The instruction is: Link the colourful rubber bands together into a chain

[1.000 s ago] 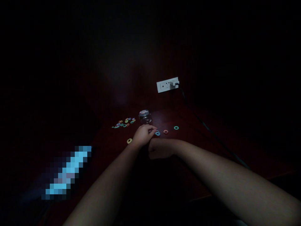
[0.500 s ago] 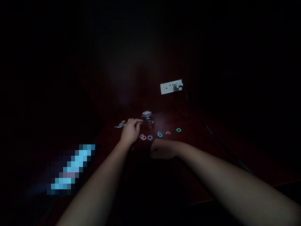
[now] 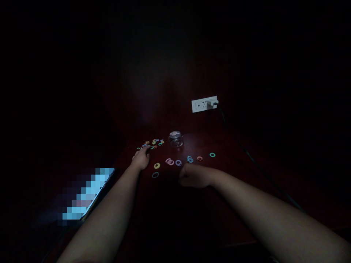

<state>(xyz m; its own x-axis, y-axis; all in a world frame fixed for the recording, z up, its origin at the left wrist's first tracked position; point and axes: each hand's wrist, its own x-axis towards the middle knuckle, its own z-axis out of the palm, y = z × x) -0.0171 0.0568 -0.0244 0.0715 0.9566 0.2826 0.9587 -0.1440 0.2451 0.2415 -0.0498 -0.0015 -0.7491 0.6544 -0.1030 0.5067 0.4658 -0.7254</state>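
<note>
The scene is very dark. My left hand (image 3: 142, 157) reaches forward to the near edge of a heap of several small coloured rings (image 3: 152, 143) on a dark red table (image 3: 236, 204); its fingertips touch the heap, and I cannot make out whether they pinch one. My right hand (image 3: 190, 175) rests on the table curled into a fist. More loose rings lie in a row ahead of it: a yellow ring (image 3: 157, 166), pink and purple rings (image 3: 172, 162), a blue ring (image 3: 190, 159), an orange ring (image 3: 199, 158) and a teal ring (image 3: 212, 155). A small clear glass jar (image 3: 176, 138) stands behind them.
A white power strip (image 3: 204, 104) with a plug in it lies at the back, and its dark cable (image 3: 255, 160) runs down the right side of the table. A lit screen, blurred out, (image 3: 86, 195) lies at the table's left edge.
My left hand has swung left, from beside the blue ring past the jar to the heap of rings. Pink and purple rings now lie uncovered. My right fist has stayed put.
</note>
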